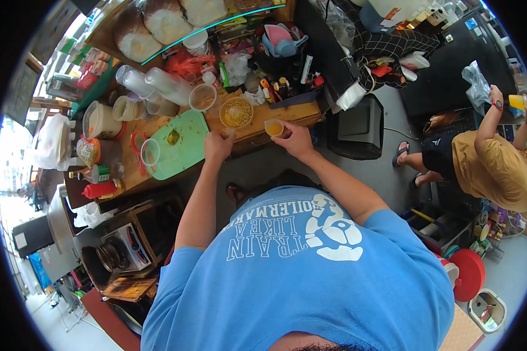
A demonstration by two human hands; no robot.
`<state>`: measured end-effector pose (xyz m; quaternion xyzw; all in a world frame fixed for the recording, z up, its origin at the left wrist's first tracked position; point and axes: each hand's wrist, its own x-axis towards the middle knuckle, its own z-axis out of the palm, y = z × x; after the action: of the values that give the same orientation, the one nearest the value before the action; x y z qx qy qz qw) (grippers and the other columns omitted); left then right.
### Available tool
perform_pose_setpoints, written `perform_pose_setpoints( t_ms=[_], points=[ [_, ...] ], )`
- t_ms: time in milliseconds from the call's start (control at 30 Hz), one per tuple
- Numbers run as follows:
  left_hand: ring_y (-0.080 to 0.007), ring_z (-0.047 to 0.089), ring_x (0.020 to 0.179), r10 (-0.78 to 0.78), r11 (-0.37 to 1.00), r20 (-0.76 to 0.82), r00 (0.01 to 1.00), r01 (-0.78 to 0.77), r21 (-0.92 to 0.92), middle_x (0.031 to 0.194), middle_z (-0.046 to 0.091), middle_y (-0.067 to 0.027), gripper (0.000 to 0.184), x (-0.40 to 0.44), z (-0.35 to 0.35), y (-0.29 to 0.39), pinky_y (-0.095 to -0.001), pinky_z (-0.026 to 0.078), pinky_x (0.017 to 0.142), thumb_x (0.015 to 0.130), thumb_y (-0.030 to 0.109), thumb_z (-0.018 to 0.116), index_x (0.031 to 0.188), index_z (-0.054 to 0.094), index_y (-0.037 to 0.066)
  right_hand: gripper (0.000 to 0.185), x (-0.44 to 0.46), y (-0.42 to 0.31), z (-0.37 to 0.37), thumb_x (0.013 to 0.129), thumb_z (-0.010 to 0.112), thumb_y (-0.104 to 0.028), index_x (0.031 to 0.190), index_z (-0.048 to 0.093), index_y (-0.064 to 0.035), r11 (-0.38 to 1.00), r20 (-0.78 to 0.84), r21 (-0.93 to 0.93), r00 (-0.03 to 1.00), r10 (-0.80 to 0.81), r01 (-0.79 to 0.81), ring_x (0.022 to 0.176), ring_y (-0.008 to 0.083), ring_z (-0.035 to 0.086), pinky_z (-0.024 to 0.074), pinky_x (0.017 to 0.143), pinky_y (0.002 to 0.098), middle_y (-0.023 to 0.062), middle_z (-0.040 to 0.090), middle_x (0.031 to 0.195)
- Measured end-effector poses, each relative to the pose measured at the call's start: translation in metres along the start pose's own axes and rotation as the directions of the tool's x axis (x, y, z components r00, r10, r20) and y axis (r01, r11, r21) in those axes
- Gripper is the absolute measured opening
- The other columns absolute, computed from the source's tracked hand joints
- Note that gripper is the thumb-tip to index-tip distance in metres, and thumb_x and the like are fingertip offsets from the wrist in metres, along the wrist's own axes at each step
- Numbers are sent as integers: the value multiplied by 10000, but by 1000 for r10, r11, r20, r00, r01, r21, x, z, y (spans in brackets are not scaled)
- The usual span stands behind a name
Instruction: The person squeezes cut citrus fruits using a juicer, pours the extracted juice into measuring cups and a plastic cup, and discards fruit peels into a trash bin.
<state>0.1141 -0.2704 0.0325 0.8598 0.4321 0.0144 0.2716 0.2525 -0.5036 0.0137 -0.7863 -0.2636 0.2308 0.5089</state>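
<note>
My right hand (296, 142) is closed around a small clear cup (273, 128) with orange-yellow liquid in it, at the counter's front edge. My left hand (218, 145) is closed in a pinch beside the green cutting board (184, 156); something pale and small shows at its fingertips, too unclear to name. Between and beyond both hands stands a clear bowl (236, 112) of yellow liquid with bits in it. A green piece of fruit or vegetable (173, 137) lies on the board. A clear plastic cup (150, 152) and a red-handled tool (138, 142) are at its left edge.
Stacked clear plastic cups (167, 85), a clear round container (202, 97) and a white tub (98, 120) crowd the wooden counter. A red squeeze bottle (98, 190) stands at left. A black bin (357, 127) is right of the counter. Another person (487, 167) stands at far right.
</note>
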Motion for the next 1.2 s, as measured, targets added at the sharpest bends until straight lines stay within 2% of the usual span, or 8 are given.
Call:
perform_pose_setpoints(
  t_ms=[133, 267, 333, 533, 633, 767, 933, 1200],
  points=[
    [-332, 676, 718, 132, 990, -22, 991, -133, -39, 759, 678, -216, 391, 2, -2, -8, -418, 531, 699, 701, 327, 855, 791, 688, -15, 568, -1, 2, 3, 742, 841, -204, 1275, 674, -103, 1000, 12, 18, 1000, 0, 0, 659, 139, 669, 522, 641, 292, 90, 723, 850],
    [-226, 660, 709, 74, 988, 110, 991, -58, -144, 753, 699, -132, 377, 2, -7, -10, -374, 514, 670, 762, 316, 827, 840, 715, -35, 587, -3, 7, 4, 735, 846, -211, 1286, 672, -107, 1000, 23, -2, 1000, 21, -21, 629, 142, 656, 514, 628, 292, 89, 709, 774],
    [-133, 590, 652, -87, 769, 170, 982, 175, -614, 742, 669, -61, 308, 0, 3, -17, -282, 464, 599, 834, 251, 802, 837, 703, -41, 583, -4, 7, 4, 735, 845, -211, 1282, 674, -109, 1000, 20, -7, 1000, 11, -10, 625, 142, 657, 515, 628, 292, 89, 707, 760],
    [-84, 473, 580, -14, 400, 412, 911, 383, -833, 712, 582, 2, 181, -4, 14, -32, -240, 348, 519, 982, 162, 656, 897, 666, 2, 554, -9, -1, 1, 736, 842, -203, 1259, 685, -115, 999, 25, -25, 999, 42, -41, 652, 144, 680, 525, 639, 297, 89, 721, 789],
    [-85, 458, 593, -2, 353, 452, 892, 424, -834, 734, 540, 18, 166, -8, 13, -30, -250, 354, 547, 1005, 169, 626, 1007, 656, 6, 544, -12, -2, 1, 734, 842, -199, 1251, 688, -120, 999, 18, -27, 999, 29, -29, 673, 150, 693, 531, 646, 302, 86, 729, 833],
    [-85, 463, 586, 22, 337, 389, 921, 360, -870, 736, 552, 6, 168, -8, 21, -30, -253, 353, 540, 1005, 169, 625, 977, 652, 5, 542, -13, -4, 1, 730, 842, -201, 1245, 690, -128, 999, 11, -47, 1000, -8, 8, 686, 157, 698, 536, 652, 309, 84, 728, 870],
    [-92, 462, 546, -54, 510, 303, 951, 287, -811, 742, 589, -13, 188, -3, 19, -27, -258, 349, 507, 997, 167, 637, 942, 663, -11, 537, -13, 6, 6, 728, 842, -208, 1237, 692, -123, 998, 14, -56, 1000, -21, 22, 689, 157, 696, 537, 650, 311, 84, 725, 886],
    [-95, 496, 562, -99, 522, 255, 962, 268, -810, 724, 608, -21, 212, -5, 19, -18, -263, 382, 525, 988, 181, 654, 920, 677, -19, 525, -13, 0, 9, 725, 842, -199, 1221, 694, -113, 996, 24, -62, 998, -58, 59, 680, 148, 688, 530, 639, 304, 77, 724, 894]
  ],
)
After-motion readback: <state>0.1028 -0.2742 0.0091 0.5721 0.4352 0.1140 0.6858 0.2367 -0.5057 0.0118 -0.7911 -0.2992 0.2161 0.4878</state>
